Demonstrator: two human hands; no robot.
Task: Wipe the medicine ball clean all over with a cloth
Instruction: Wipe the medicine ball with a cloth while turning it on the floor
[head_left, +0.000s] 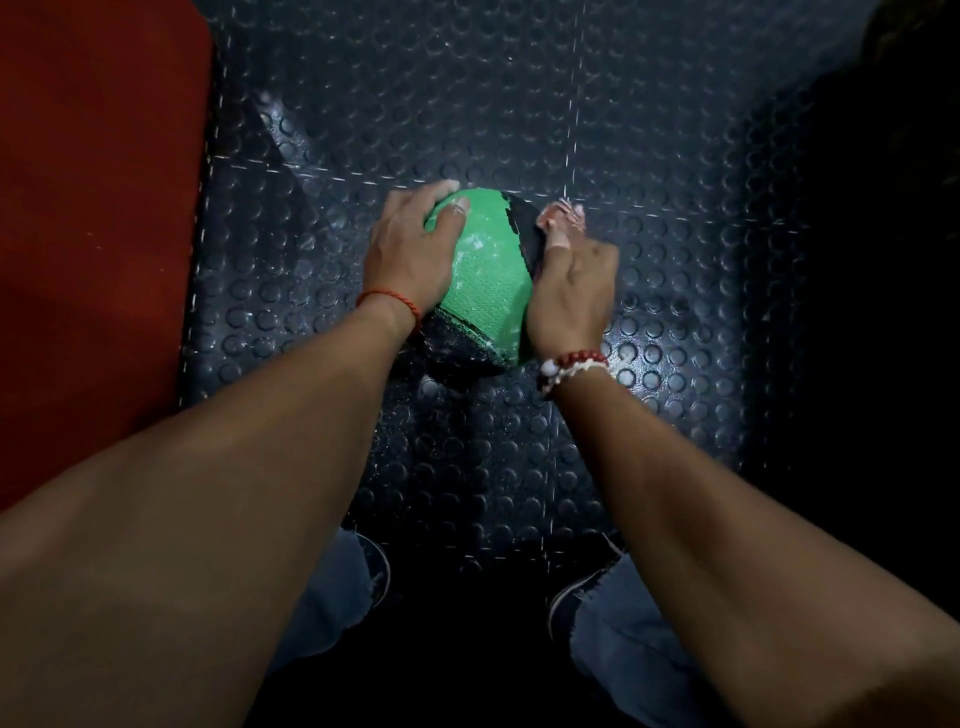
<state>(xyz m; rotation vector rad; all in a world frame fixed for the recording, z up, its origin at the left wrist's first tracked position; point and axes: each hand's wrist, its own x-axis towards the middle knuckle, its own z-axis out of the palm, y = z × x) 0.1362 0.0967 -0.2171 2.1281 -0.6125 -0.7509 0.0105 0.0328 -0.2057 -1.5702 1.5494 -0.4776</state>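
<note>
Medicine ball (483, 270) held between two hands on the studded rubber floor (675, 130).
It rests mid-floor, right of a red mat (93, 234). The left hand (410, 249) grips its left side, fingers curled around it; the right hand (571, 291) holds a pale cloth (563, 213) against its right side, fingers clamped on the cloth.

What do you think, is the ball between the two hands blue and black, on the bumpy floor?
No. The head view shows the medicine ball between the left hand and right hand is green and black, not blue, on the bumpy floor.
</note>
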